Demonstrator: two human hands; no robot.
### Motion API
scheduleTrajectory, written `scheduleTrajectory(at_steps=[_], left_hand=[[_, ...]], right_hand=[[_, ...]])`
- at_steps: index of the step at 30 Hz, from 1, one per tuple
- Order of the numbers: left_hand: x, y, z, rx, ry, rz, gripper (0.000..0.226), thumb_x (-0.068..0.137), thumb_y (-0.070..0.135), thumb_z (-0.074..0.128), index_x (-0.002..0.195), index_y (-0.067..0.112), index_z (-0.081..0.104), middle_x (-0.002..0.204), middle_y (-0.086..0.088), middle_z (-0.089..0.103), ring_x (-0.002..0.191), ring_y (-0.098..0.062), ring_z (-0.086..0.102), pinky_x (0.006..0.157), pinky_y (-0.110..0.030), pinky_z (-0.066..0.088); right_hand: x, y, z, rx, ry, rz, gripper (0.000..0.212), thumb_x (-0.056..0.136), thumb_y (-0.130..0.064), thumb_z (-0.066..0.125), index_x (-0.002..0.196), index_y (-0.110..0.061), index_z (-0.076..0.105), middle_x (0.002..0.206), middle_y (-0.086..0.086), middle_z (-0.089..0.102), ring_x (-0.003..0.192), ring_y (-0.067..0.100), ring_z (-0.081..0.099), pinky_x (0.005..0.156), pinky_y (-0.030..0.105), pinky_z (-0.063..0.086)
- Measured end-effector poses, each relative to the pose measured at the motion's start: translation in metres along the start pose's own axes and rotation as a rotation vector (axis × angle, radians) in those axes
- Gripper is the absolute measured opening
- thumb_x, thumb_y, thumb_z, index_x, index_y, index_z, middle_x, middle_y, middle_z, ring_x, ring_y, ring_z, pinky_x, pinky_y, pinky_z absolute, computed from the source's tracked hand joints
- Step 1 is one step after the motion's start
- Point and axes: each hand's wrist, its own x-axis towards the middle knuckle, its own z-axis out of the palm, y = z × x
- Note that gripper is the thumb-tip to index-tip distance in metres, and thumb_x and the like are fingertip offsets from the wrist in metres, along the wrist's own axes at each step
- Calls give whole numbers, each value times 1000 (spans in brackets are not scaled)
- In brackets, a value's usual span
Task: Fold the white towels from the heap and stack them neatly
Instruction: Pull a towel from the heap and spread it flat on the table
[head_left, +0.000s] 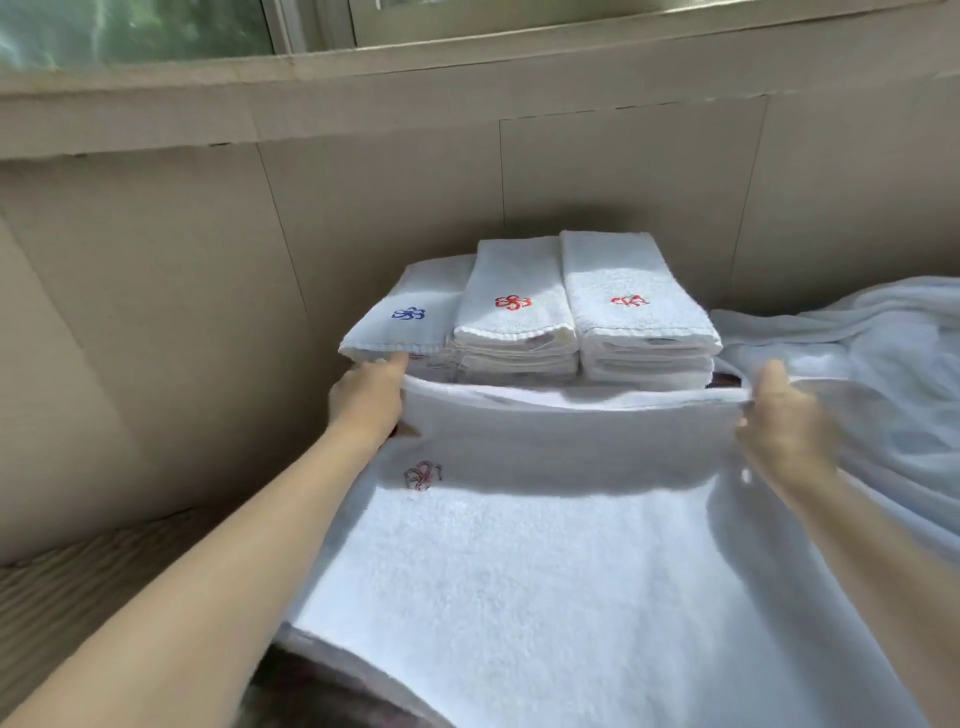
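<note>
Holding the white towel (519, 561) out in front of you, you had its far edge lifted and pulled taut btwn both hands, w/ the near part draped toward you over a dark surface that was mostly hidden. That stretch made sense: a taut edge keeps the cloth square, so it can prob be carried over to meet the near edge w/o wrinkles.

The heap (857, 364) of unfolded towels lay to your right, touching the R side of the one in hand, close enough to pull the next from w/o shifting.

Behind the lifted edge, against the wall (363, 208), sat three stacks of folded towels (519, 332), side by side and touching, folded ends facing you. The left one looked lower than the other two, so it's likely where this towel belongs.

Your left hand (369, 400) had its fingers curled round the far-left corner. Your right hand (779, 415) pinched the far-right corner, thumb up. Both grips sat at the very corners, which kept the edge straight.

Smallest: a stitched logo (422, 475) near the L corner, faint, maybe seen from the reverse. Each stack's top towel showed its logo face up, so I'd judge the fold should end w/ it on top.
</note>
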Motion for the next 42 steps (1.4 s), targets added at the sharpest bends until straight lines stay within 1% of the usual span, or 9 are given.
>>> scheduleTrajectory(at_steps=[7, 13, 18, 23, 28, 31, 34, 37, 42], left_hand=[[-60, -15, 26, -165, -54, -59, 23, 83, -6, 38, 96, 13, 38, 70, -11, 50, 75, -36, 58, 57, -36, 36], [-105, -30, 26, -270, -49, -144, 29, 77, -8, 38, 95, 13, 34, 76, -9, 52, 72, -33, 51, 59, -37, 33], [-136, -27, 19, -205, -103, -167, 26, 80, -1, 36, 93, 21, 42, 91, -2, 54, 80, -25, 49, 61, -33, 32], [-141, -31, 14, -87, -91, -294, 26, 90, 5, 35, 108, 14, 51, 112, -6, 56, 103, -28, 50, 77, -35, 38], [-105, -28, 3, -724, -126, -686, 32, 94, 10, 42, 125, 2, 46, 121, -16, 55, 111, -33, 52, 87, -34, 39], [-81, -31, -13, -1109, -387, -794, 35, 97, 24, 51, 124, 2, 56, 108, -14, 66, 103, -28, 58, 90, -33, 44], [-58, -44, -21, -1156, -602, -772, 44, 86, 38, 67, 120, 10, 62, 111, -7, 64, 112, -24, 56, 108, -37, 34], [-42, -45, -16, -1158, -720, -719, 53, 84, 37, 71, 127, 9, 58, 119, -7, 60, 107, -25, 55, 102, -35, 40], [-30, -44, 17, -826, -309, -496, 41, 87, 8, 66, 127, 7, 54, 126, -10, 54, 110, -24, 53, 93, -29, 41]], right_hand=[[-75, 13, -7, -100, -128, -119, 16, 86, -3, 52, 81, -8, 38, 80, 13, 37, 71, 40, 53, 52, 36, 32], [-91, 5, -36, 182, 20, 118, 14, 78, 6, 48, 83, -6, 41, 77, 11, 46, 70, 34, 45, 57, 38, 34], [-121, 20, -36, -72, -223, -20, 24, 81, -4, 60, 80, -10, 37, 77, 8, 47, 72, 35, 51, 57, 38, 39], [-131, 18, -37, -141, 98, -198, 25, 49, 13, 72, 62, 2, 54, 79, 23, 47, 74, 39, 48, 61, 43, 42], [-138, 8, -32, -263, 139, -491, 16, 54, -4, 51, 64, -8, 63, 86, 15, 59, 88, 38, 58, 92, 53, 34], [-142, -4, -28, -220, 26, -590, 19, 55, -16, 73, 71, -15, 62, 78, 4, 62, 83, 33, 65, 89, 59, 39], [-146, -15, -26, -181, 29, -621, 22, 76, -31, 47, 75, -18, 65, 82, 2, 63, 85, 28, 65, 92, 59, 37], [-144, -22, -21, -176, 22, -666, 33, 80, -32, 37, 70, -17, 65, 82, 2, 64, 80, 28, 66, 92, 61, 39], [-138, -36, -14, -129, 132, -702, 34, 87, -27, 37, 66, -13, 61, 67, 0, 59, 65, 27, 62, 94, 57, 42]])
